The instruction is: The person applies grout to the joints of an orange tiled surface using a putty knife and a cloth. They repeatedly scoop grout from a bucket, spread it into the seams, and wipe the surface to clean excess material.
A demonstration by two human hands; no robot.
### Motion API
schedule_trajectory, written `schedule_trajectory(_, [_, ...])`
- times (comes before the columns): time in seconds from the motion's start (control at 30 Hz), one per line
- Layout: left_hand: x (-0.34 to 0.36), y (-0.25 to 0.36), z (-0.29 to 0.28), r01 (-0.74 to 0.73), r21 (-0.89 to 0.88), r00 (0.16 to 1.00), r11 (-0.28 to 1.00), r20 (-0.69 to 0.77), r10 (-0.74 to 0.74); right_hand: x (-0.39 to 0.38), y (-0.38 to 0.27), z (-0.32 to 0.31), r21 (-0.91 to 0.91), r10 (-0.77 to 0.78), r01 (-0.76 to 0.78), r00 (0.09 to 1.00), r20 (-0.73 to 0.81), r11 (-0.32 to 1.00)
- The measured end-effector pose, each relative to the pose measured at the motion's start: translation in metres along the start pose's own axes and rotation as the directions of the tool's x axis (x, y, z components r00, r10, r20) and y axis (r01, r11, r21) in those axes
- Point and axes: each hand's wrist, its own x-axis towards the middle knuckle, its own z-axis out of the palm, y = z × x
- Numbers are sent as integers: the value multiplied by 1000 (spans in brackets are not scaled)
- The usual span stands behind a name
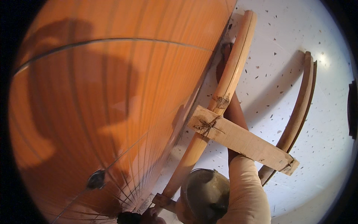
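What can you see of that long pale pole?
The pale pole is round and tan, like bamboo or wood, with a dark crack along its upper part and a rough knot below. It slants beside the orange surface from upper centre to lower left. A flat board crosses over it; a short crosspiece meets it near the bottom. The right arm passes behind.

My right hand (221, 70): partly behind bamboo pole (235, 63). Orange wall (156, 74): left of pole. Bucket (188, 203): right of pole's lower part.

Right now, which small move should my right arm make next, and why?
Perhaps ease the right forearm back a little: it passes beneath the wooden crosspiece and behind the bamboo pole, so it could catch on them.
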Motion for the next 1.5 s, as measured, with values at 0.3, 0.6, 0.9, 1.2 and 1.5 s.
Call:
schedule_trajectory(0.3, [-23,-33,3,70,81,997,994,-27,-68,-19,-30,14,75,-50,52,998,-22,996])
schedule_trajectory(0.6, [-35,-17,-3,-35,71,996,997,-82,41,-147,-99,22,212,-182,133,956,232,968])
schedule_trajectory(0.9, [-36,0,-16,-137,20,987,990,-76,138,-154,-104,12,266,-271,195,920,285,944])
schedule_trajectory(1.2, [-39,13,-20,24,-83,1000,996,8,-23,-226,-150,2,351,-361,236,864,351,906])
schedule_trajectory(1.5, [-39,18,-20,-31,-152,999,988,-38,26,-160,-135,5,343,-388,292,885,255,892])
